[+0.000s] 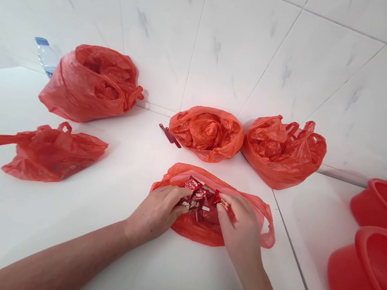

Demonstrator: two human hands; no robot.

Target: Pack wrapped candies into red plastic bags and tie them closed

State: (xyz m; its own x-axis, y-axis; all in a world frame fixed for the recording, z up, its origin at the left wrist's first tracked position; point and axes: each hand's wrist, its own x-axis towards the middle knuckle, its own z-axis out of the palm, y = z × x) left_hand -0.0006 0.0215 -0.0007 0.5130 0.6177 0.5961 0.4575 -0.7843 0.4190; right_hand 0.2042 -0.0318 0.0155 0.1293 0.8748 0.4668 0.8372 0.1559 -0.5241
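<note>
A small red plastic bag (201,230) lies open on the white counter just in front of me, with several red-and-white wrapped sweets (196,196) piled in its mouth. My left hand (156,212) has its fingers curled over the left side of the pile, gripping sweets. My right hand (242,226) pinches a wrapped sweet at the pile's right edge, its palm resting on the bag.
Other red plastic bags sit around: a big one (90,83) at back left, a flat one (53,153) at left, two (207,132) (283,151) against the tiled wall. A red clip (169,136), a water bottle (46,55) and two red baskets (375,282) at right.
</note>
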